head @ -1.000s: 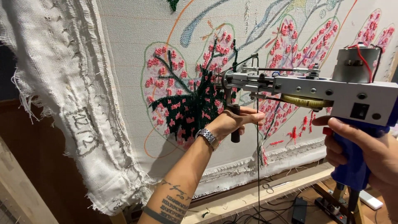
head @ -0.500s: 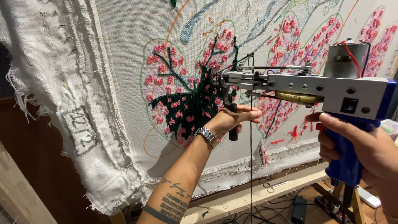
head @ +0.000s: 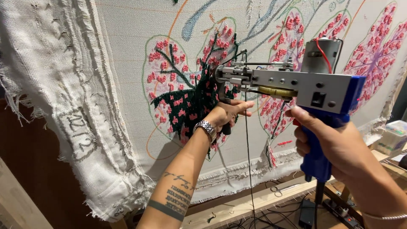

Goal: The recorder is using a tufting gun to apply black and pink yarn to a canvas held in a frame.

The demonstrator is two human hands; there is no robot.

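1 stretched tufting cloth [head: 118, 85] — frayed edges, wooden frame [head: 237, 208], cables below

The left forearm rises from the lower middle of the view, slanting up and to the right, its tattooed inner side facing the camera and a metal watch at the wrist. The left hand [head: 224, 114] is curled around a dark front grip, thumb side up, with the index finger stretched out to the right. The right arm enters from the lower right corner, a thin bracelet on the forearm. The right hand [head: 324, 142] is wrapped around a blue handle, its back toward the camera, fingers folded round the front.
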